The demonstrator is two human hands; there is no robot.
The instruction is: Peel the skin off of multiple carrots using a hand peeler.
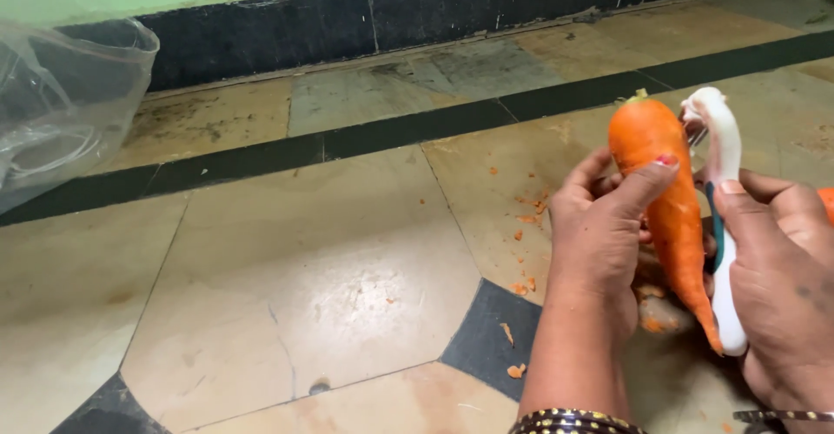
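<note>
At far left a clear plastic bag [61,104] sags, contents unclear; left hand [599,234] clamps the carrot [665,191], right hand [777,269] grips the peeler [723,225] beside it.

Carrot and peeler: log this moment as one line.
left hand: holds carrot upright | right hand: holds white peeler beside carrot top | floor: orange peel scraps | plastic bag: far left

The floor [304,286] is laid with beige tiles edged by dark strips. Small orange carrot peelings [521,291] are scattered on it, and a clear plastic bag [61,104] rests at left.
</note>
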